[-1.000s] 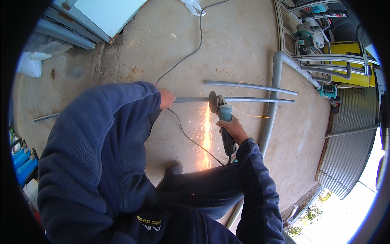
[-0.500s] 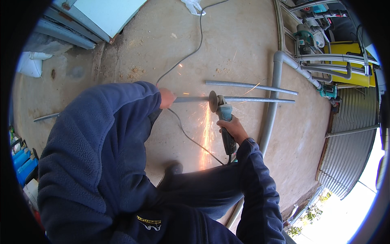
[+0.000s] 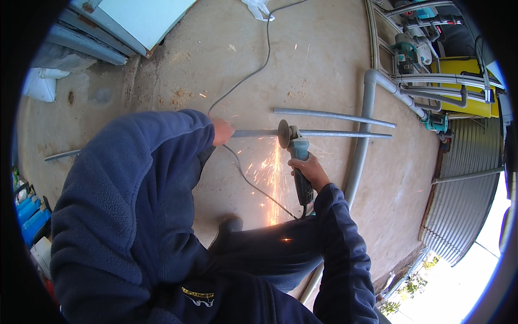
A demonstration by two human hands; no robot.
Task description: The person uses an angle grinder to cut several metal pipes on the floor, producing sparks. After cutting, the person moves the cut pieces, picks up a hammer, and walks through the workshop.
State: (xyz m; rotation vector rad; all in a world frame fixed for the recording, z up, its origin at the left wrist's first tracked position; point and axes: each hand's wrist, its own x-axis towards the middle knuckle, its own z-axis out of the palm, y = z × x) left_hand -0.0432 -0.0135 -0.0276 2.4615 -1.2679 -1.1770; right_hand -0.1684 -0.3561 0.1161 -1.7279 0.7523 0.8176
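Observation:
My right hand (image 3: 308, 169) grips the body of a teal angle grinder (image 3: 298, 156). Its disc (image 3: 283, 134) is pressed against a thin grey metal pipe (image 3: 334, 133) lying across the concrete floor. Orange sparks (image 3: 272, 173) stream down toward my leg. My left hand (image 3: 222, 131) holds the same pipe a short way left of the disc, my blue fleece sleeve covering most of the arm. The grinder's grey cord (image 3: 253, 70) trails away over the floor to the top of the view.
A second grey pipe (image 3: 334, 115) lies just beyond the first. A thicker grey plastic pipe (image 3: 360, 146) runs along the floor at the right, past a pump and yellow frame (image 3: 464, 86). Corrugated metal wall (image 3: 464, 200) at right. Blue containers (image 3: 29, 213) at far left.
The grinder stays on the pipe and both hands hold their places. The spray of sparks has grown longer and brighter toward my leg.

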